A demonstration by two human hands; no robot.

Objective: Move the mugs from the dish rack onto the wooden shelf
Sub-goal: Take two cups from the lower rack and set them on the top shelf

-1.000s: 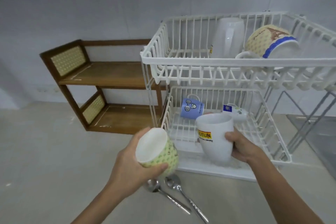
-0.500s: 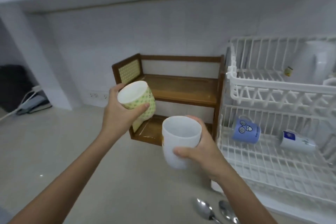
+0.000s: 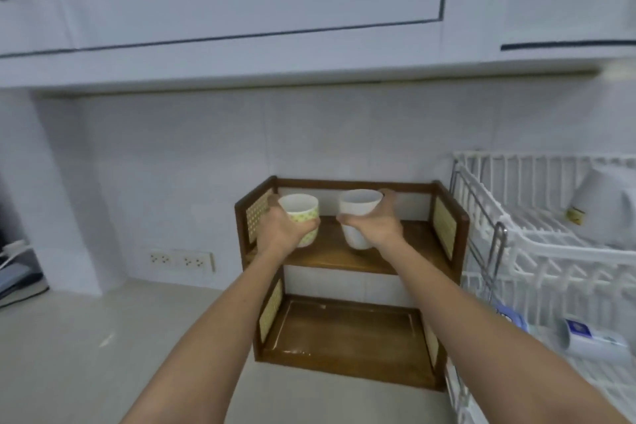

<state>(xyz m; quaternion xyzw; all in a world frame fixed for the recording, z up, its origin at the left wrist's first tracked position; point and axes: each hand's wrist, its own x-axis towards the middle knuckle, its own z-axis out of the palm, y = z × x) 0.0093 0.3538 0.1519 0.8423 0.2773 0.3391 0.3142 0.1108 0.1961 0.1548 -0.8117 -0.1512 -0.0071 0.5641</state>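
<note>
Wooden shelf (image 3: pixel 344 258) took both mugs on its top tier: the left hand (image 3: pixel 282 234) gripped the green-patterned mug (image 3: pixel 301 217), the right hand (image 3: pixel 377 229) clasped the white mug (image 3: pixel 359 217), both upright, side by side, seemingly touching the board, while more mugs stayed in the dish rack (image 3: pixel 537 244) alongside

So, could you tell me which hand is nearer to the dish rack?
Right. The right hand holds the white mug nearer the dish rack; the left hand is farther left.
</note>
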